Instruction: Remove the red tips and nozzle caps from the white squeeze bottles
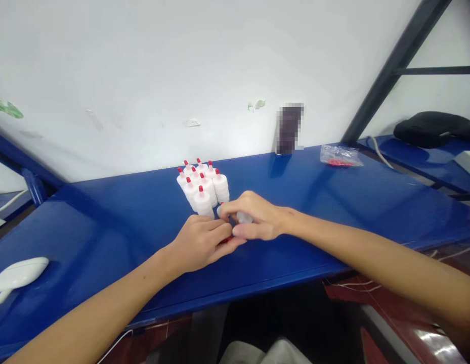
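Several white squeeze bottles (204, 201) with red pointed caps stand upright in a tight group, just beyond my hands. My right hand (259, 215) is closed around another white squeeze bottle (244, 217), mostly covered by the fingers. Against it, my left hand (204, 241) is closed with its fingertips together near my right thumb. A small red piece (227, 239), which looks like a cap, shows under the left fingers. Another bit of red is visible by my right index finger, close to the bottle group. The contact between cap and bottle is hidden.
All this is on a blue table (143, 197) against a white wall. A phone-like object (290, 129), pixelated, leans on the wall. A clear plastic bag (341, 155) with red pieces lies at the right rear. At the left edge is a white rounded device (20, 274).
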The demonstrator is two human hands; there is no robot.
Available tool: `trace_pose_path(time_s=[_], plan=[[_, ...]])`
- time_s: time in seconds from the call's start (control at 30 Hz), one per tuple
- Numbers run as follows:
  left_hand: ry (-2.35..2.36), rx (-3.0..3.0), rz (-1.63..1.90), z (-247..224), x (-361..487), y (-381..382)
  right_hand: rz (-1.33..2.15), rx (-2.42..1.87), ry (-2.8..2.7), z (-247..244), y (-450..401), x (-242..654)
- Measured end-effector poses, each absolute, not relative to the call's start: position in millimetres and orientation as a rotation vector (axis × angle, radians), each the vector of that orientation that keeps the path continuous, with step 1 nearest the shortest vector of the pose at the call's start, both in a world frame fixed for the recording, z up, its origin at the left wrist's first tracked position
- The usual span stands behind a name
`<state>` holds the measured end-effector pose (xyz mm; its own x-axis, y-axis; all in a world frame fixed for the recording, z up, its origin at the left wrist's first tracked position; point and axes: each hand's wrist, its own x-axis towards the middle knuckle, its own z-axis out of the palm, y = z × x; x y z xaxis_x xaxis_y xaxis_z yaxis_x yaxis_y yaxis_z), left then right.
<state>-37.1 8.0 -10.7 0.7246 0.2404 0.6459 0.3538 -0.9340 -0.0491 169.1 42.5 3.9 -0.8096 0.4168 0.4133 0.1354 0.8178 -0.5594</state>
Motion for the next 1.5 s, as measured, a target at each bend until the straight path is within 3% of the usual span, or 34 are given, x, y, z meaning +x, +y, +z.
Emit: trace_pose_path(time_s=[0.33,0.73,1.07,1.5], plan=[[-0.358,-2.456,-0.967,0,-39,12,0.707,-0.520,-2.615,4,30,154],[-0.399,-2.507,-1.007,-5,-42,14,0.610,-0.530,-2.543,-5,31,153],[-0.463,-2.624,-0.790,-6,-43,15,0.594,-0.584,-2.554,-3,25,148],[-0.360,-2.413,-0.990,7,-43,13,0.404,-0.461,-2.377,1,40,166]])
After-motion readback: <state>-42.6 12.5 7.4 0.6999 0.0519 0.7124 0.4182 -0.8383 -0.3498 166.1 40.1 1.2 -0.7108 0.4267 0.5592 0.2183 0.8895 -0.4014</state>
